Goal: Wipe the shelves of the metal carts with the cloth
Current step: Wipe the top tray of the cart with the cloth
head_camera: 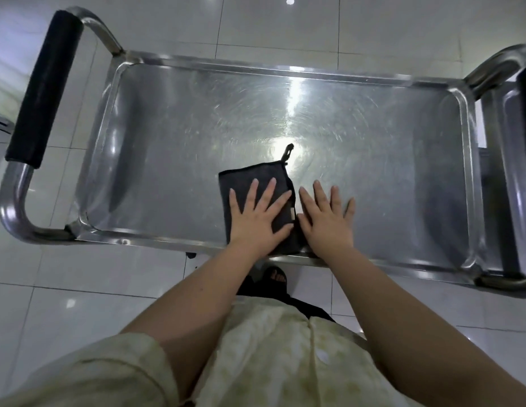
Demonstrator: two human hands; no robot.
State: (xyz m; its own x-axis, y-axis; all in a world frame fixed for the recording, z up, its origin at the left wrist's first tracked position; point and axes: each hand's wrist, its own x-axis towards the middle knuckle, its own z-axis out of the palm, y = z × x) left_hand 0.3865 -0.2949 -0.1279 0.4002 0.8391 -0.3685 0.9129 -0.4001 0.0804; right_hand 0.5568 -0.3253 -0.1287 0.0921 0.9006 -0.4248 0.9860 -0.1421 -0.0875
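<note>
**Wiping the top shelf [373,177] of the metal cart [12,195]**
Your left hand [257,214] presses the folded dark cloth [244,180] flat, fingers [269,189] straight and spread, near the shelf's 6 o'clock edge. Your right hand [326,218] lies open just beside it. Press evenly and overlap strokes toward 12 o'clock.

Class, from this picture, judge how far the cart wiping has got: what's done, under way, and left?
Done, apparently: swirled wipe marks cover the middle of the top shelf. In hand: the left hand presses the folded dark cloth flat near the front rim; the right hand rests flat beside it. Left: any lower shelves, hidden here, and the second cart at the right edge.
</note>
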